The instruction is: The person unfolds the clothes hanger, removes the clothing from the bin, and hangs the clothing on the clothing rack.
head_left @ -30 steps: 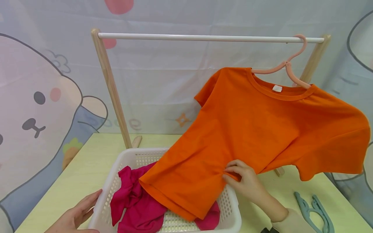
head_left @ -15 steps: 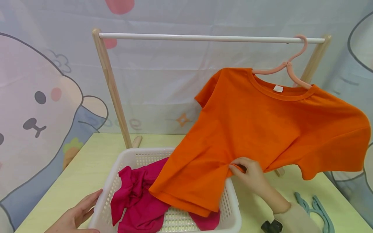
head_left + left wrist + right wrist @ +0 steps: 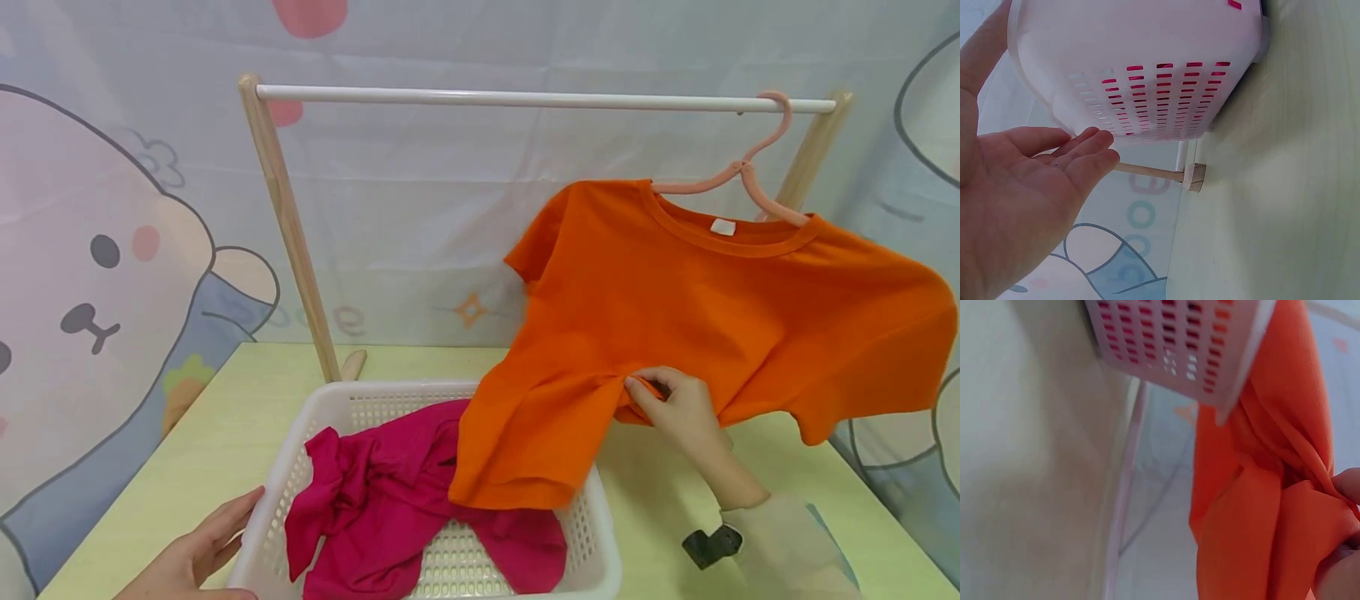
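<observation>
An orange T-shirt [image 3: 660, 300] hangs on a pink hanger [image 3: 697, 185], its left side drawn over a white basket [image 3: 405, 386]. My right hand [image 3: 678, 408] pinches a fold at the shirt's lower part; in the right wrist view the bunched cloth [image 3: 1241, 519] runs up past the basket's corner. The lower hem is over the basket. With fingers extended, my left hand [image 3: 202, 550] rests against the basket's left rim. Its fingertips lie along the perforated wall in the left wrist view. Inside the basket is a crumpled magenta garment [image 3: 390, 500].
A rack with a white bar [image 3: 487, 97] and wooden posts [image 3: 288, 225] stands behind the basket; the hanger hooks near its right end. The right sleeve mostly covers a teal hanger on the pale table [image 3: 187, 433]. A printed cloth backdrop [image 3: 420, 208] closes off the rear.
My right hand has moved up and to the right with the pinched fold, lifting the shirt's hem off more of the magenta garment. The left hand has stayed at the basket rim.
</observation>
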Motion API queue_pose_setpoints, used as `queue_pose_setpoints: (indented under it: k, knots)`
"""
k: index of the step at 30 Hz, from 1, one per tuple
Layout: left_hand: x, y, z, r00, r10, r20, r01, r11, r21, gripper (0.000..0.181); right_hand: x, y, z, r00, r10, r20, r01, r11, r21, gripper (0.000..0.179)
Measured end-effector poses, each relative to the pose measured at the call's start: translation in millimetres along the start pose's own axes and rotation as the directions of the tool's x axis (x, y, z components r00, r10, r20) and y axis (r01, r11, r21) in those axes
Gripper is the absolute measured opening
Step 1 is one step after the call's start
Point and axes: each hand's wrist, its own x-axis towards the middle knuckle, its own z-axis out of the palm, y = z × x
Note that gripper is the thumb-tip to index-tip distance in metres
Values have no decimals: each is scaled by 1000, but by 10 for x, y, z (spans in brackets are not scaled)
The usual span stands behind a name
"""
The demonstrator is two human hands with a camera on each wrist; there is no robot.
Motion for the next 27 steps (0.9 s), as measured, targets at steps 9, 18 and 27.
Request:
queue_pose_setpoints:
  k: [9,18,27]
  knots:
    - [10,13,4,998,64,1,-64,997,33,89,179,142,-181,991,118,-55,-116,993,35,26]
    - [11,56,-29,997,-60,45,61,997,-36,79,287,286,-345,976,200,-90,-201,980,-3,35]
    - [2,48,-23,998,-56,37,57,998,-37,81,254,506,-332,976,209,-65,-212,975,-61,36]
